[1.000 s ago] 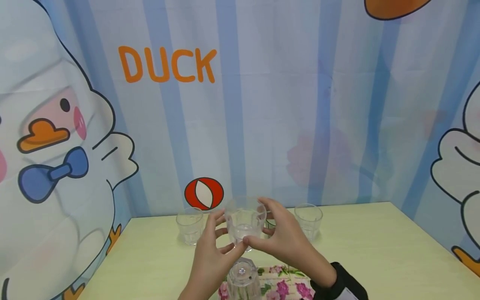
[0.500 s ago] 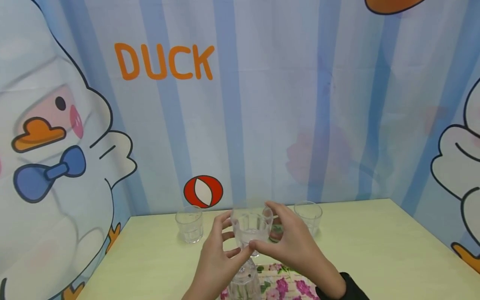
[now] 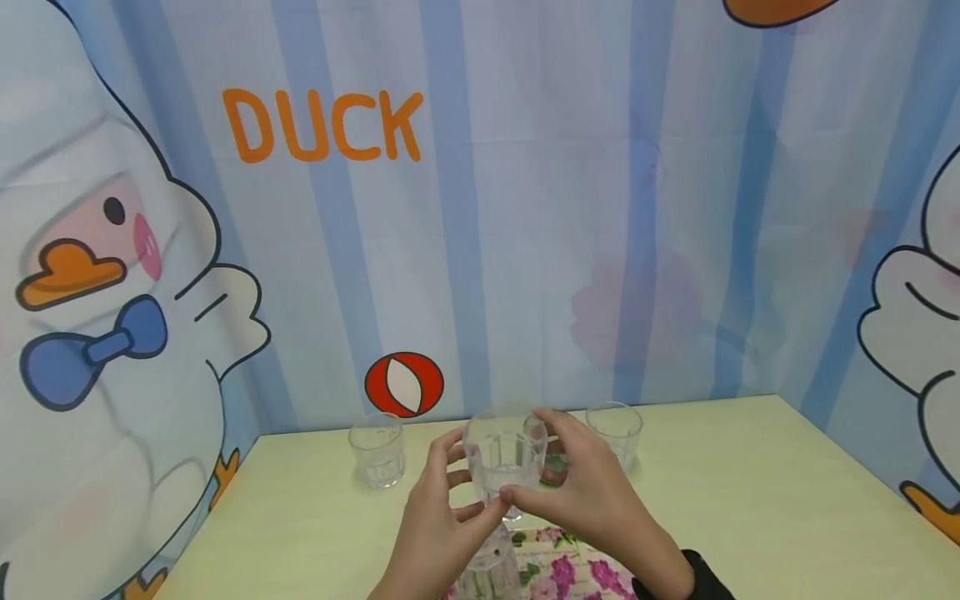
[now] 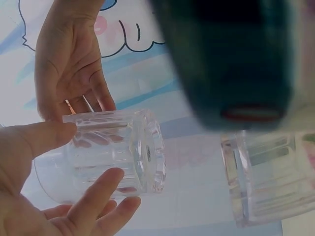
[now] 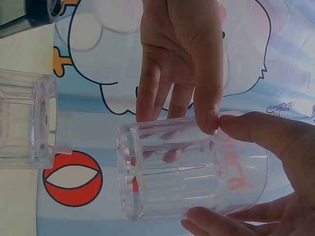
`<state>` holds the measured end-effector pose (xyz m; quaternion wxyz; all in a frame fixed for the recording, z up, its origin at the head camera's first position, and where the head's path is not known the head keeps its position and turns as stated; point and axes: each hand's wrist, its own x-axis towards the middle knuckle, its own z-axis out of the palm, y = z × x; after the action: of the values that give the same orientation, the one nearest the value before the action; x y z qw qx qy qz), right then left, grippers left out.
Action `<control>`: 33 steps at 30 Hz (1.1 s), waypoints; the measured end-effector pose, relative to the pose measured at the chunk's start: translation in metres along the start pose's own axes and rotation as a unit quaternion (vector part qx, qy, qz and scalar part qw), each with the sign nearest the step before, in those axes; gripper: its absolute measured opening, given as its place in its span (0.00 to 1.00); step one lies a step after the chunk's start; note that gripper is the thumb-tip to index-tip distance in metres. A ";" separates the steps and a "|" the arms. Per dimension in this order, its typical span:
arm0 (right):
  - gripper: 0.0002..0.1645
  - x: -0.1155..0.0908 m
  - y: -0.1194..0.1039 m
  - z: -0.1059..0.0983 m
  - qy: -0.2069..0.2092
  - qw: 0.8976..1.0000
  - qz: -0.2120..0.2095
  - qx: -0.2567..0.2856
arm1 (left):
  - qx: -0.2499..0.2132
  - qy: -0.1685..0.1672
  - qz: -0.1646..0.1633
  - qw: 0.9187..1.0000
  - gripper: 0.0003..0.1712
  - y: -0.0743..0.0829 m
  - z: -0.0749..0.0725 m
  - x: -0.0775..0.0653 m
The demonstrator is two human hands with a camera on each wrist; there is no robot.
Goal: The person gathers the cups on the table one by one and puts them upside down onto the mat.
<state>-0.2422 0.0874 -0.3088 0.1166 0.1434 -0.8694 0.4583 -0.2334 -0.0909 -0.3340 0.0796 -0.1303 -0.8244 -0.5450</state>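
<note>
A clear drinking glass (image 3: pixel 504 458), rim up, is held between both hands in the head view. My left hand (image 3: pixel 442 525) grips its left side and my right hand (image 3: pixel 592 479) its right, with the thumbs meeting in front. Directly below stands a second clear glass (image 3: pixel 489 573), upside down on a flowered mat (image 3: pixel 573 575). Its base shows close under the held glass, and a gap between the two glasses (image 5: pixel 167 172) appears in the right wrist view. The left wrist view shows the held glass's ribbed wall (image 4: pixel 103 157) and thick base.
Toward the back of the pale yellow table (image 3: pixel 750 492) stand one clear glass (image 3: pixel 377 450) at the left and another glass (image 3: pixel 626 425) at the right. Something green shows behind my right fingers. A duck-print cloth (image 3: pixel 540 208) hangs behind the table.
Both hands have carried the held glass slightly right and down, bringing its base over the upside-down glass. In the last half second it has sunk only a little more.
</note>
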 end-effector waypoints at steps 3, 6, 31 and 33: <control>0.50 0.000 0.001 -0.001 -0.003 1.000 -0.003 0.000 | 0.008 0.002 -0.001 1.000 0.46 0.001 0.000 0.000; 0.49 0.001 0.001 -0.001 -0.007 1.000 -0.007 0.009 | 0.020 0.007 0.000 1.000 0.46 0.003 -0.003 0.000; 0.42 0.000 0.010 -0.001 -0.010 0.983 -0.052 0.176 | -0.052 -0.055 -0.015 0.997 0.46 -0.007 -0.035 0.007; 0.40 0.000 0.010 -0.001 -0.002 0.980 -0.058 0.193 | -0.051 -0.059 -0.015 0.997 0.46 -0.008 -0.034 0.008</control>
<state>-0.2458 0.0932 -0.3159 0.1112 0.2148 -0.7553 0.6092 -0.2437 -0.1244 -0.3252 0.0157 -0.1537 -0.8008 -0.5786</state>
